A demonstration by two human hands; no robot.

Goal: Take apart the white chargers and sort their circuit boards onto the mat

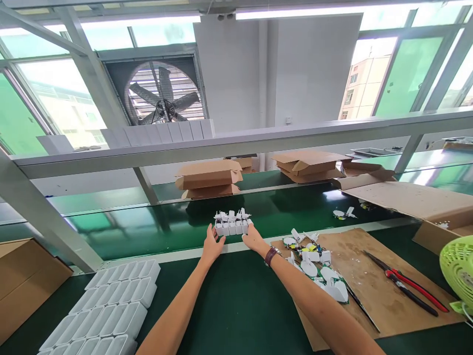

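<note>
A short row of white plastic cases point(232, 228), with small white pieces sticking up on top, is held out at arm's length over the near edge of the green belt. My left hand point(213, 245) grips its left end, thumb toward the front. At the opposite end my right hand point(254, 239), with a watch on the wrist, presses inward. White and green circuit pieces point(314, 268) lie in a pile beside my right forearm. Several rows of white cases point(111, 301) stand on the bench left of my left forearm.
Long-nosed pliers point(406, 284) with red and black handles and a thin black rod point(358, 303) lie on a brown cardboard sheet point(373, 276). A green fan point(458, 271) stands far right. Cardboard boxes point(209, 177) sit beyond the belt point(177, 222). A metal rail point(258, 143) crosses above.
</note>
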